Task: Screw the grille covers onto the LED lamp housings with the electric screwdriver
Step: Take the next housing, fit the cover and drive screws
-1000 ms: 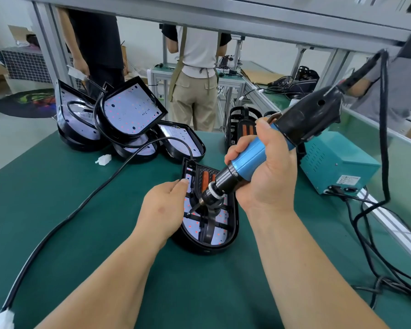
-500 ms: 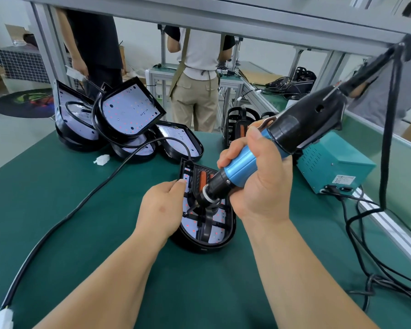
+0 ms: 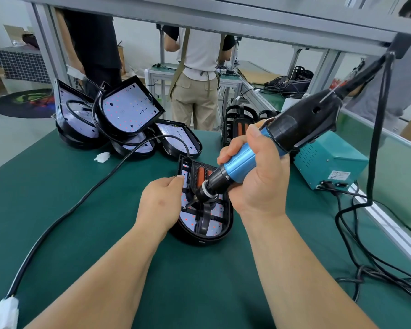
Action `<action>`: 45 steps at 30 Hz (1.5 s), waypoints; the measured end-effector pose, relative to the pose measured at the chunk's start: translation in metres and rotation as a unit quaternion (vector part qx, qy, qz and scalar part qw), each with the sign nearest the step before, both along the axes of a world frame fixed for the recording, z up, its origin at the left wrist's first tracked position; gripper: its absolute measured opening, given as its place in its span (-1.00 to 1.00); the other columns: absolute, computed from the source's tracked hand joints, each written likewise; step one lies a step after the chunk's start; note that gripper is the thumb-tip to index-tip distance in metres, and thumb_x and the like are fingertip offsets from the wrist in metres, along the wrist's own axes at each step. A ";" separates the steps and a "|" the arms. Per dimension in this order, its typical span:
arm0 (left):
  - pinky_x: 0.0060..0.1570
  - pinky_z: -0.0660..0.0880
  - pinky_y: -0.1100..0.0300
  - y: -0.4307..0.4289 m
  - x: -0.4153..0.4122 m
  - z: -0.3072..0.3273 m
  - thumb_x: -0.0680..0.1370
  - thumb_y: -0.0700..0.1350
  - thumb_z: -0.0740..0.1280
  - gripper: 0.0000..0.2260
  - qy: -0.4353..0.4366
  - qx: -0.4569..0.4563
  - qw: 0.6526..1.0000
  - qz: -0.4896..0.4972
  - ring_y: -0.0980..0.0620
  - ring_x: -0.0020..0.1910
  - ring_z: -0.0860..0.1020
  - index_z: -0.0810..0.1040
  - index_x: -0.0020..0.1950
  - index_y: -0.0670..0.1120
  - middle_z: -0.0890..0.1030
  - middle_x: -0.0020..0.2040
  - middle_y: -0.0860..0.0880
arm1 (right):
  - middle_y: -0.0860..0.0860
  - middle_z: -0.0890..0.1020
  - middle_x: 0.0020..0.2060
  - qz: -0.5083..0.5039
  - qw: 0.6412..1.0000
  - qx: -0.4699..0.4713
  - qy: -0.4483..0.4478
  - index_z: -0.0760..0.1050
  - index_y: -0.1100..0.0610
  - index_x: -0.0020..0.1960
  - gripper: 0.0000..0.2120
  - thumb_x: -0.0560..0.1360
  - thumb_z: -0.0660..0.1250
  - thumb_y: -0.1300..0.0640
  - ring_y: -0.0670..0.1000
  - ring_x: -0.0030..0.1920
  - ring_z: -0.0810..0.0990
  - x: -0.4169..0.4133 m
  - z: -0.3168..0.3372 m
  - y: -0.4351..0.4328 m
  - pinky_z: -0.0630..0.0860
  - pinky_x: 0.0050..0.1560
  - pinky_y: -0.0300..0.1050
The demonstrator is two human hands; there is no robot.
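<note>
Where housing point(image 3: 224, 230) ends (screwdriver point(image 3: 239, 165) inboard), mat point(image 3: 199, 281).

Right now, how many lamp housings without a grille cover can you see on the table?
4, all piled back left: the leaning housing farthest left, the propped-up housing beside it, the low housing under that, the flat housing nearest the front. Others may hide beneath.

The left edge of the lamp housing point(image 3: 214, 233) is hidden by the left hand point(image 3: 160, 205). The spot touched by the electric screwdriver point(image 3: 294, 127) bit cannot be made out. The white connector point(image 3: 6, 312) is cut off at the near left.
</note>
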State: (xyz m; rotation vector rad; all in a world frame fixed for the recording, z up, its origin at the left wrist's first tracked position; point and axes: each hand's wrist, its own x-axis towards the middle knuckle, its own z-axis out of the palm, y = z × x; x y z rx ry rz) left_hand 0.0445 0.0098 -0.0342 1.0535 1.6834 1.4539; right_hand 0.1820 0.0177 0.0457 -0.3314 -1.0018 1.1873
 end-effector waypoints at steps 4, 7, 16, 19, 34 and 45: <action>-0.20 0.23 0.06 0.000 0.000 0.000 0.54 0.07 0.24 -0.57 0.001 0.002 1.000 -0.007 -0.03 -0.29 0.27 0.29 -0.25 -0.29 0.34 -0.31 -0.08 | 0.03 0.49 -0.51 -0.004 1.000 0.010 -0.010 0.51 -0.04 -0.32 -0.89 0.35 0.40 0.04 0.07 -0.45 0.47 -0.001 -0.001 0.000 0.41 -0.24 -0.03; -0.20 0.25 0.06 0.000 0.001 0.002 0.44 0.14 0.23 -0.53 -0.012 -0.002 1.000 -0.016 -0.02 -0.30 0.30 0.32 -0.24 -0.31 0.37 -0.31 -0.08 | 0.04 0.49 -0.51 -0.001 1.000 0.004 -0.007 0.51 -0.03 -0.32 -0.90 0.35 0.40 0.04 0.08 -0.45 0.47 -0.001 -0.002 0.001 0.41 -0.25 -0.03; -0.20 0.20 0.03 0.000 -0.001 0.002 0.47 0.07 0.24 -0.61 -0.008 -0.006 1.000 -0.016 -0.04 -0.29 0.25 0.24 -0.31 -0.21 0.31 -0.32 -0.08 | 0.03 0.49 -0.51 0.002 1.000 0.008 -0.006 0.52 -0.04 -0.31 -0.92 0.35 0.40 0.05 0.07 -0.46 0.47 0.000 -0.002 0.000 0.42 -0.26 -0.04; -0.20 0.21 0.04 0.000 -0.001 0.001 0.50 0.06 0.25 -0.60 -0.013 -0.005 1.000 -0.017 -0.04 -0.28 0.26 0.26 -0.29 -0.25 0.32 -0.32 -0.09 | 0.03 0.49 -0.51 0.005 1.000 0.008 -0.002 0.54 -0.05 -0.29 -0.95 0.33 0.39 0.05 0.06 -0.46 0.47 0.000 -0.002 -0.001 0.42 -0.26 -0.05; -0.18 0.19 0.04 0.001 -0.001 0.000 0.56 0.02 0.26 -0.59 -0.008 -0.013 1.000 -0.012 -0.04 -0.28 0.24 0.24 -0.29 -0.24 0.32 -0.31 -0.08 | 0.05 0.46 -0.49 0.013 0.999 -0.032 0.038 0.50 0.03 -0.28 -0.90 0.34 0.42 0.14 0.05 -0.48 0.47 0.003 -0.004 0.001 0.46 -0.34 -0.10; -0.19 0.23 0.08 0.000 -0.002 0.002 0.58 0.03 0.25 -0.59 -0.007 -0.024 0.999 -0.024 -0.01 -0.29 0.28 0.29 -0.29 -0.24 0.36 -0.34 -0.06 | 0.05 0.44 -0.45 -0.002 0.983 -0.144 0.113 0.44 0.08 -0.13 -0.87 0.41 0.40 0.14 0.04 -0.46 0.44 0.011 -0.012 0.009 0.46 -0.35 -0.13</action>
